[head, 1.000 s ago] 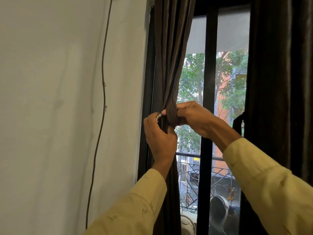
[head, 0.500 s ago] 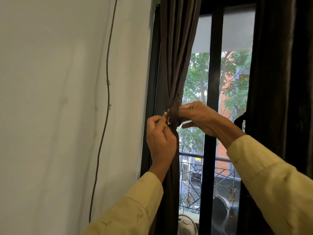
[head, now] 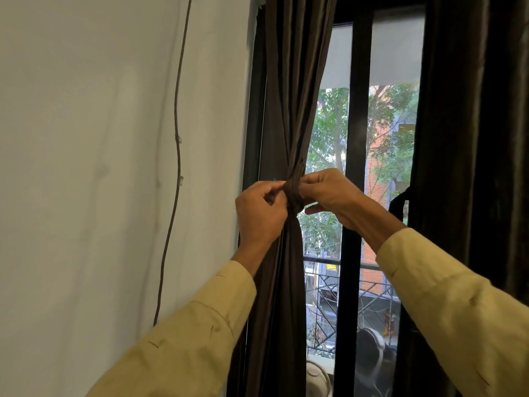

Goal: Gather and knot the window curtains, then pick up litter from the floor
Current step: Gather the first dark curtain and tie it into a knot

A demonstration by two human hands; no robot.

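A dark brown curtain point(head: 292, 96) hangs gathered along the left side of the window, bunched into a tight waist point(head: 292, 193) at mid height. My left hand point(head: 259, 213) pinches the fabric band at the left of that waist. My right hand point(head: 329, 193) grips the same band from the right, fingers curled over it. Below the hands the curtain falls straight down point(head: 274, 310). A second dark curtain point(head: 472, 138) hangs loose at the right edge. The floor and any litter are out of view.
A white wall point(head: 86, 167) with a thin brown cable point(head: 177, 138) clipped to it fills the left. The black window frame bar point(head: 355, 138) stands just right of my hands. Trees, a brick building and a balcony railing point(head: 329, 259) show through the glass.
Both hands have closed in on the curtain's waist, drawing the fabric band tighter around it. The view has shifted slightly, with the curtain now sitting further right in frame.
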